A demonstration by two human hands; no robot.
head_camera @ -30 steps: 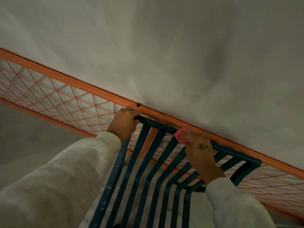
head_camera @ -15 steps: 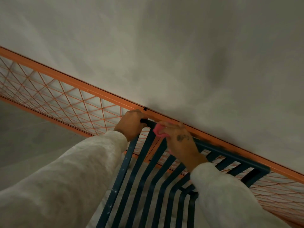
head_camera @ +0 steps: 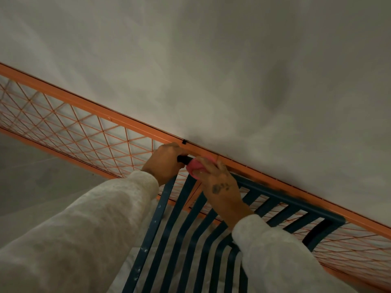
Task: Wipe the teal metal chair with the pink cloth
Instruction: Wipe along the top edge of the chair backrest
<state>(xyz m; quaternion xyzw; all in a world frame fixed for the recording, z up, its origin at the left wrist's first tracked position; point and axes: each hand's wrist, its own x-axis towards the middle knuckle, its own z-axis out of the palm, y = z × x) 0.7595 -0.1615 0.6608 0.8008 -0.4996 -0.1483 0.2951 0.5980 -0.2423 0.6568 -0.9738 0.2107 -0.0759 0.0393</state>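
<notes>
The teal metal chair shows its slatted backrest in the lower middle, its top rail running from upper left to lower right. My left hand grips the left corner of that top rail. My right hand presses the pink cloth onto the rail right beside my left hand; the cloth is bunched and partly hidden under my fingers. Both arms wear pale, fuzzy sleeves.
An orange metal frame with diamond wire mesh runs diagonally just behind the chair, against a pale grey wall. Grey floor lies at the left.
My right hand has slid the pink cloth leftward along the top rail, from near its middle to the left corner beside my left hand. My left hand has kept its grip.
</notes>
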